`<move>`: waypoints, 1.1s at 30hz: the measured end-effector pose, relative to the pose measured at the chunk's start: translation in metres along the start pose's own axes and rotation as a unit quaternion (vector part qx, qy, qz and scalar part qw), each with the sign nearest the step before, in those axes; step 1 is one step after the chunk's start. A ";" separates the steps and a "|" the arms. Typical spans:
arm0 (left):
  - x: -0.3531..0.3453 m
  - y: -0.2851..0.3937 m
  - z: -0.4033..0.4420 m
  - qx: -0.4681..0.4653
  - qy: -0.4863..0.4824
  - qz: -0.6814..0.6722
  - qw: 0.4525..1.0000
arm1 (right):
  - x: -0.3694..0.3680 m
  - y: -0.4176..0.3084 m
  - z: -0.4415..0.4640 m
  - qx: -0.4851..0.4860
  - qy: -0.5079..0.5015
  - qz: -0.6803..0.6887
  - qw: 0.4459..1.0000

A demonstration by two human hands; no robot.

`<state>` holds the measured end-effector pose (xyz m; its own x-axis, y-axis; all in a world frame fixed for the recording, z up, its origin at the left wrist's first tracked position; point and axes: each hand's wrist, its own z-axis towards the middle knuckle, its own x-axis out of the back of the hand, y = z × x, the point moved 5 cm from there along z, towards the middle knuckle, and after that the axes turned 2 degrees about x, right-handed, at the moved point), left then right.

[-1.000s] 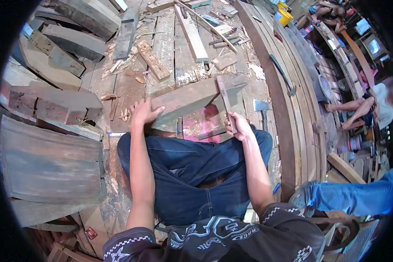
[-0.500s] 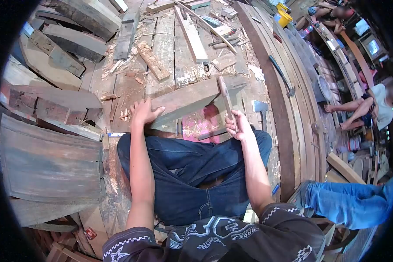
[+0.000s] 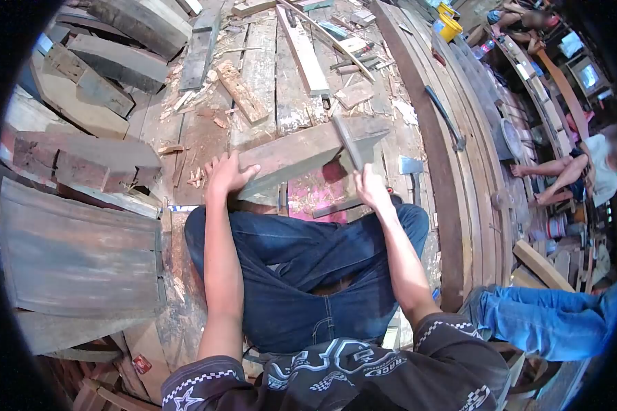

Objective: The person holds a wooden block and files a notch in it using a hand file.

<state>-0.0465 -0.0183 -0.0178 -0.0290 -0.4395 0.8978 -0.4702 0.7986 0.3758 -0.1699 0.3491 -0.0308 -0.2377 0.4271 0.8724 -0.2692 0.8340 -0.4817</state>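
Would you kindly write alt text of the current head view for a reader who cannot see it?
Seated person, left hand on a wooden beam, right hand holding a narrow bar across it. A hatchet and timber lie nearby.

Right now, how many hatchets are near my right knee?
1: the hatchet, on the floorboards just beyond your right knee. Another could be hidden beneath it.

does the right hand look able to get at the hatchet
Probably yes: the hatchet lies near the right hand, its head uncovered, though that hand must first release the bar.
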 end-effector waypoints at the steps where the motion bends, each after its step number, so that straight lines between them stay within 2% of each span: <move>1: 0.000 0.000 0.000 0.000 -0.003 -0.002 1.000 | 0.002 0.002 0.005 -0.004 0.040 -0.049 0.998; 2: 0.000 0.001 -0.001 -0.001 0.000 0.000 1.000 | 0.002 0.008 0.010 -0.033 0.031 -0.028 0.999; 5: 0.001 -0.001 0.000 -0.003 0.007 0.004 1.000 | -0.004 -0.007 0.006 0.010 -0.003 -0.033 0.999; 6: 0.001 -0.001 -0.001 -0.005 0.005 0.001 1.000 | -0.007 -0.021 0.002 0.071 -0.012 -0.022 0.997; 7: 0.000 0.001 0.000 -0.008 0.004 -0.003 1.000 | -0.007 -0.024 -0.004 0.075 -0.048 -0.047 0.995; 10: -0.003 -0.002 0.003 0.004 -0.022 0.012 1.000 | 0.014 -0.014 0.006 0.039 -0.038 -0.053 0.997; 11: -0.002 -0.002 0.000 0.003 -0.014 0.007 1.000 | 0.014 -0.011 0.007 0.003 -0.005 -0.058 0.998; 15: 0.002 0.001 -0.001 -0.003 0.011 0.007 1.000 | -0.008 -0.026 -0.009 0.055 -0.053 -0.035 0.996; 16: 0.000 0.002 -0.001 -0.003 0.010 0.009 1.000 | -0.002 -0.030 -0.011 0.037 -0.073 -0.048 0.996; 20: -0.004 -0.002 0.002 -0.001 0.005 -0.006 1.000 | 0.007 -0.007 0.007 0.012 0.008 -0.053 0.998; 23: 0.001 0.002 -0.002 0.004 0.001 0.009 1.000 | -0.006 -0.027 -0.011 0.023 -0.027 -0.036 0.999; 24: 0.001 0.000 0.001 0.006 -0.003 0.015 1.000 | -0.012 -0.035 -0.019 0.065 -0.028 -0.028 0.997; 29: -0.006 -0.004 0.004 0.011 -0.023 0.012 1.000 | 0.005 -0.025 -0.002 0.009 -0.028 -0.057 0.998; 31: -0.001 0.001 -0.004 -0.004 0.007 0.003 1.000 | -0.003 -0.028 0.007 -0.013 -0.038 -0.039 0.998; 33: 0.002 0.002 -0.003 -0.006 0.011 0.010 1.000 | -0.015 -0.033 0.002 0.011 -0.013 -0.041 0.999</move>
<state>-0.0447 -0.0161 -0.0142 -0.0198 -0.4143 0.9099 -0.4587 0.8124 0.3599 -0.1591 0.3142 -0.0276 -0.2382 0.3480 0.9067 -0.3100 0.8575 -0.4105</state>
